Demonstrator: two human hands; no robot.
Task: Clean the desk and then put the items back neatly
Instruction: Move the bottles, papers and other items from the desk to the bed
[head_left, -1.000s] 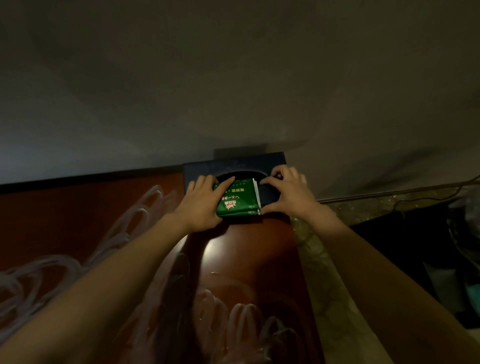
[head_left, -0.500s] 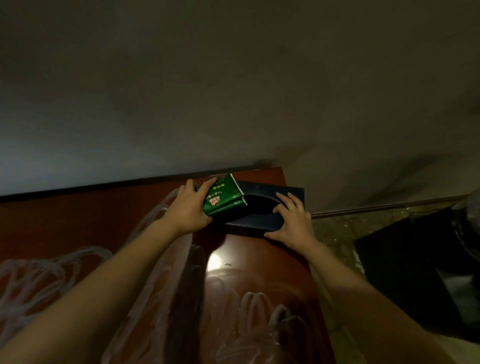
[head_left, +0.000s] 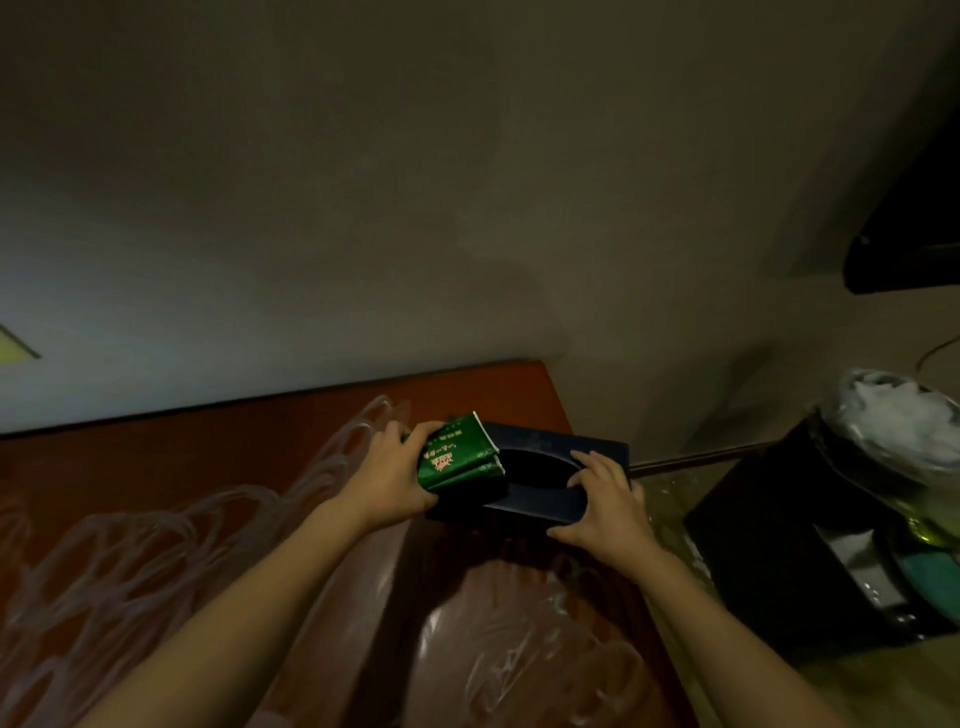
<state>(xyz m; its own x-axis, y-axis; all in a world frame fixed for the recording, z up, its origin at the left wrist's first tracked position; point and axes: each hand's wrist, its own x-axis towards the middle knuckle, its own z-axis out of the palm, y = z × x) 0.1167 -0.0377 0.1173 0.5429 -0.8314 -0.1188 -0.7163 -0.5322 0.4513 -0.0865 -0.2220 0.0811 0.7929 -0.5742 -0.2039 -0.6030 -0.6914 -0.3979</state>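
Desk (head_left: 156, 467) smeared, dim wall behind | left hand (head_left: 387, 480) grips green pack (head_left: 460, 460) | right hand (head_left: 605, 512) holds dark box (head_left: 540, 501)

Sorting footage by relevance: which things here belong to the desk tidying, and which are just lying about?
In the job: green packet, held by the left hand; dark box, held by the right hand; desk.
Lying about: lined bin.

A tissue pack (head_left: 457, 460) lies on the box (head_left: 550, 499) at the desk's (head_left: 208, 457) right end.
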